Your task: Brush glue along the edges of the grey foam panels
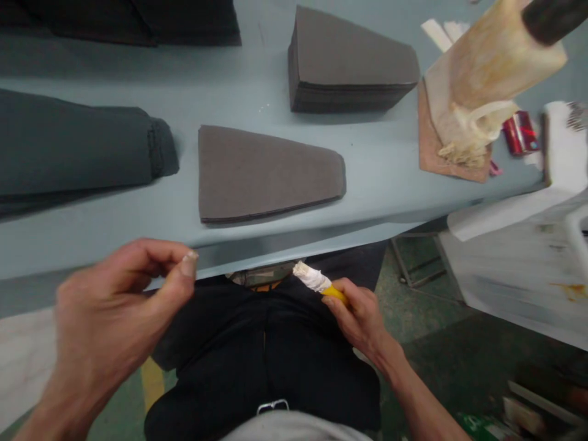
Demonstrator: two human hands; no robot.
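My right hand [356,309] is wrapped round the yellow handle of a brush [315,277]. White wrapping covers the brush's upper part, and its pale, crusted tip points up and left, just below the table edge. My left hand [133,300] is closed in a pinch at the table's front edge. Something small and whitish shows at its thumb and fingertip, too small to name. Beyond both hands lies a low stack of grey-brown tapered pieces [266,174] on the table, touched by neither hand.
A taller stack of similar pieces [353,58] stands behind. Dark folded fabric pieces [73,144] lie at left, black ones [119,21] at the back left. A glue-stained container [487,61] stands on a brown board [429,144] near a red can [520,133]. A white surface [514,269] is at right.
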